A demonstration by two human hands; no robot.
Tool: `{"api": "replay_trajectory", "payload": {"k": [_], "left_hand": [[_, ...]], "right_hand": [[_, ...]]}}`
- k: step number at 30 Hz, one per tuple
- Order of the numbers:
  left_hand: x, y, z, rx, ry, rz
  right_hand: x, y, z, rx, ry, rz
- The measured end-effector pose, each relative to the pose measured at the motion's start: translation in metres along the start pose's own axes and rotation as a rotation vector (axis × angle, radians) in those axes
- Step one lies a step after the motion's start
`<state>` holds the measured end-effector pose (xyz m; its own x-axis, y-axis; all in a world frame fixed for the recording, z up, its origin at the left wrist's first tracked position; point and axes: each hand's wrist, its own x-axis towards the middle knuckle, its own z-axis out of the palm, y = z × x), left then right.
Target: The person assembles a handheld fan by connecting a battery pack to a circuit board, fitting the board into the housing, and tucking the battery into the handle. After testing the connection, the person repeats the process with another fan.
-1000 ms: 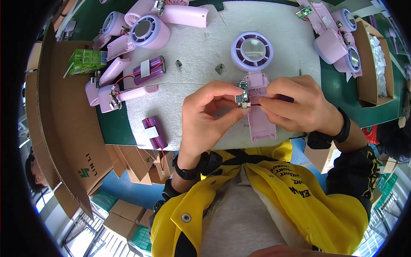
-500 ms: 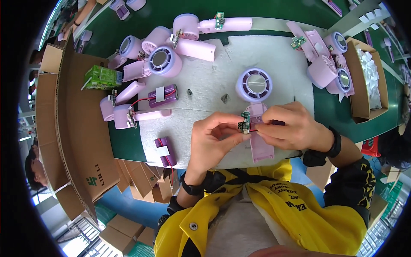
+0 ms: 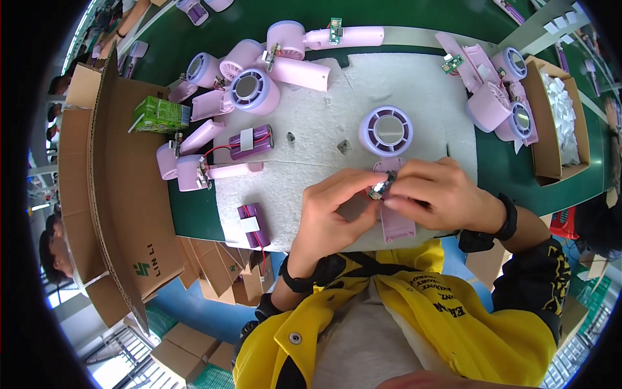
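Note:
Just in front of me, my left hand [image 3: 337,211] pinches a small green circuit board [image 3: 381,187] between thumb and fingertips. The board is tilted, its face partly covered by fingers. My right hand [image 3: 444,193] is closed right against the board's right side, pinching a thin red wire that shows only slightly. Beneath both hands lies a pink handle shell [image 3: 397,225] of a handheld fan, partly hidden by my fingers. Its round fan head [image 3: 387,131], with a lilac ring and silver centre, rests just beyond my hands.
A white foam mat [image 3: 304,129] covers the green table. Purple battery packs [image 3: 253,225] with wires and several pink fan parts [image 3: 253,91] lie left; more fan parts [image 3: 489,107] lie right. A green drink carton [image 3: 162,115] stands by a large cardboard box [image 3: 123,194]. A small box [image 3: 562,123] holds white pieces.
The circuit board has turned from upright facing me to tilted, and moved slightly right. My left hand has shifted right, bringing both hands' fingertips closer together. The view has shifted slightly.

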<state>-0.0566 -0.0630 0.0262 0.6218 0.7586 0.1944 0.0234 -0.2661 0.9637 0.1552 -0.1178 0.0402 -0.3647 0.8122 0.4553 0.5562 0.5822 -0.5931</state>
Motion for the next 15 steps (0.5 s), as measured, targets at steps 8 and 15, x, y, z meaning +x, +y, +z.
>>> {"api": "replay_trajectory", "payload": {"k": [8,15], "left_hand": [[-0.0006,-0.0022,-0.0007,0.097,0.027,0.018],[0.003,0.0011,-0.0022,-0.098,0.093,-0.075]], "right_hand": [[0.0067,-0.0032,0.0027,0.031,0.09,0.167],[0.0065,-0.0017,0.0024,0.03,0.115,0.16]]}}
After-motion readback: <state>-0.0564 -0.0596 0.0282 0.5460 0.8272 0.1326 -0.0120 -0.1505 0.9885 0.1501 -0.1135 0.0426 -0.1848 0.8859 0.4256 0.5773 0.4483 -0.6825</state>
